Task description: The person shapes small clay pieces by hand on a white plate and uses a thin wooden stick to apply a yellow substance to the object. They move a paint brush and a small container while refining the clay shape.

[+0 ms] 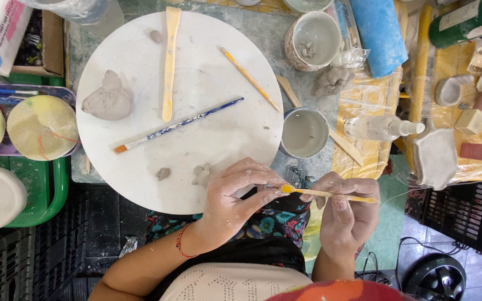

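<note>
Modelling stick (330,194): slim, yellow, wooden, clay-smeared, lying horizontal just beyond the round white board (140,44). Left hand (232,198) pinches its left tip; right hand (347,214) pinches its shaft.

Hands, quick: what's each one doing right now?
Left hand: closed, pinching the tip of the yellow tool.
Right hand: closed, gripping the same yellow tool.
</note>
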